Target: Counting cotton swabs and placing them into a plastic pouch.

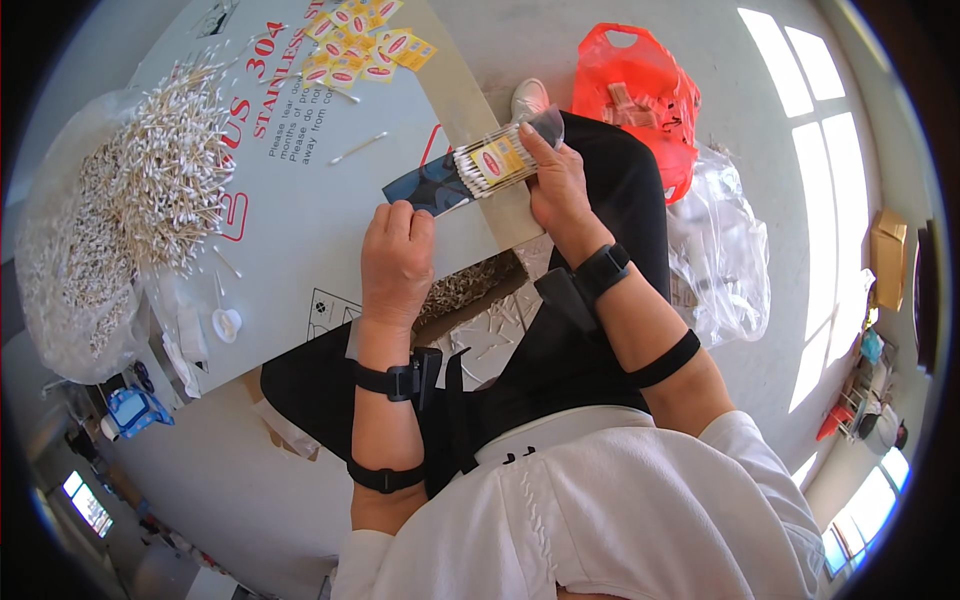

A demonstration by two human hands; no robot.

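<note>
A clear plastic bag (428, 186) filled with cotton swabs (466, 172) and a yellow label card (497, 160) lies slantwise over the table's near right corner. My right hand (562, 190) grips its filled end, thumb on top. At the other end the bag is flat and unfilled, and my left hand (397, 255) has its fingers closed at that edge, seemingly pinching the film. A single loose cotton swab (358, 148) lies on the table beyond the bag. Several more yellow label cards (360, 42) are spread at the table's far edge.
On the table's left, a large heap of cotton swabs (175, 160) spills from a big plastic bag (70, 330). Below the table edge stands a carton (465, 318) with swabs inside. A red plastic bag (640, 70) with packs and a clear plastic bag (720, 250) rest on the floor at right.
</note>
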